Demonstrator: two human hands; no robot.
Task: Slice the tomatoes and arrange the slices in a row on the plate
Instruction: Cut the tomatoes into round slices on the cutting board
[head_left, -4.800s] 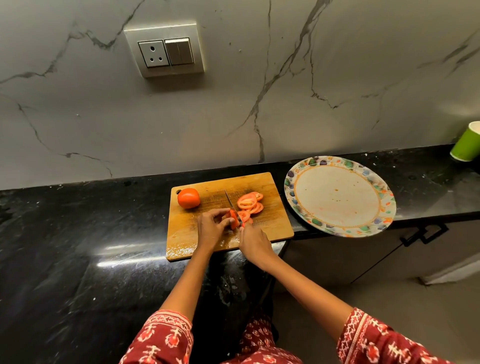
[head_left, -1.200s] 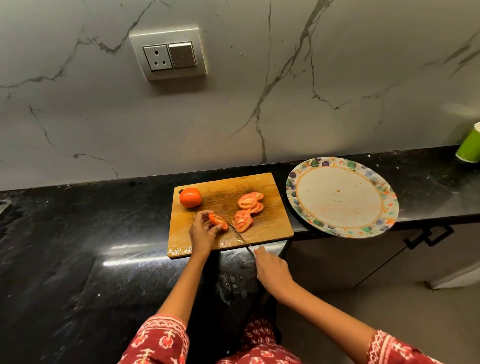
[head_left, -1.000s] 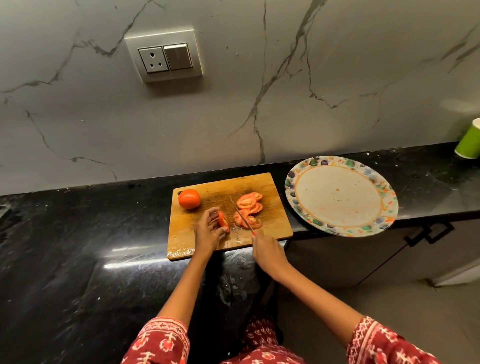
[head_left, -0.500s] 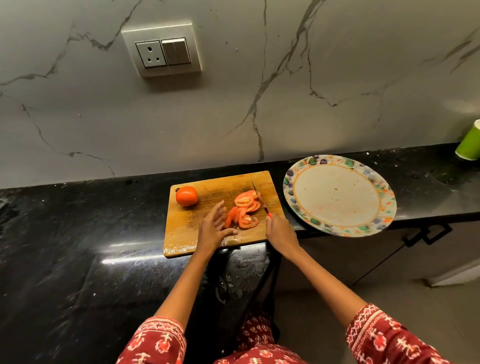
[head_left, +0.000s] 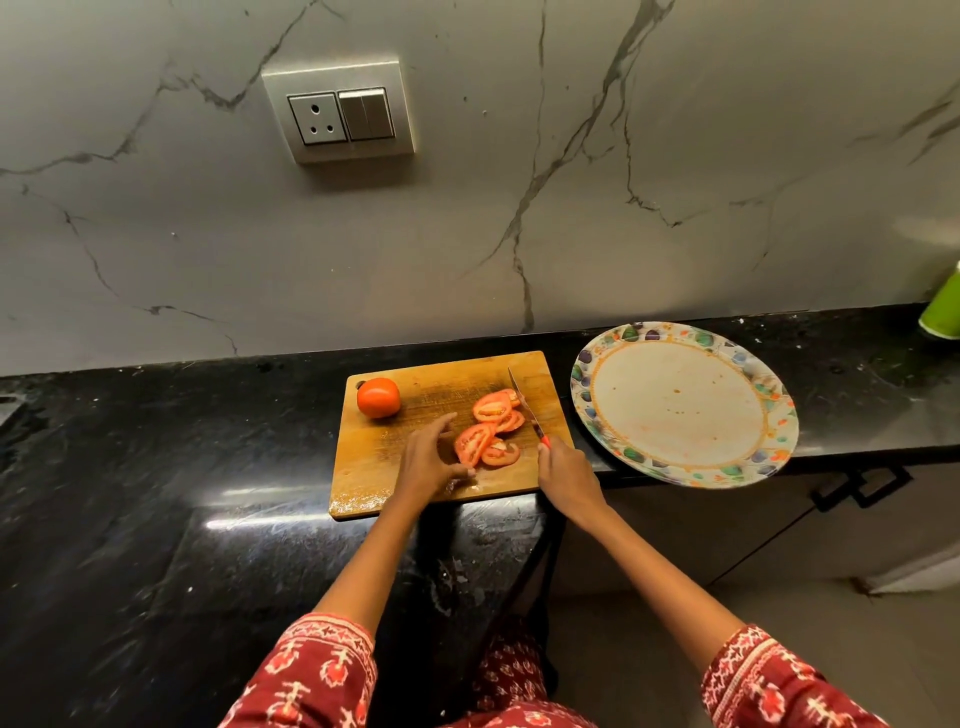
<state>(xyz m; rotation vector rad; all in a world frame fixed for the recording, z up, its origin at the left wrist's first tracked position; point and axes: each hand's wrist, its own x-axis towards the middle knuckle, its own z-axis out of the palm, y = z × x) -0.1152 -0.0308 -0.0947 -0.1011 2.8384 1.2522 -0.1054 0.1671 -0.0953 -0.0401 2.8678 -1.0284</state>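
A wooden cutting board (head_left: 405, 488) lies on the black counter. One whole tomato (head_left: 378, 397) sits at the board's far left corner. Several tomato slices (head_left: 488, 428) lie in a loose heap on its right half. My left hand (head_left: 428, 460) rests flat on the board with straight fingers, just left of the slices. My right hand (head_left: 563, 470) grips the red-handled knife (head_left: 524, 402), whose blade points away along the right side of the slices. The round plate (head_left: 675, 332) with a coloured rim sits to the right of the board and holds no slices.
A green cup (head_left: 943, 312) stands at the far right edge by the marble wall. A socket and switch plate (head_left: 340, 111) is on the wall above. The plate overhangs the counter's front edge, with a cabinet handle (head_left: 857, 486) below.
The last tomato piece has been cut and lies with the slices. My left hand has let go and opened flat. My right hand moved the knife to the right of the heap.
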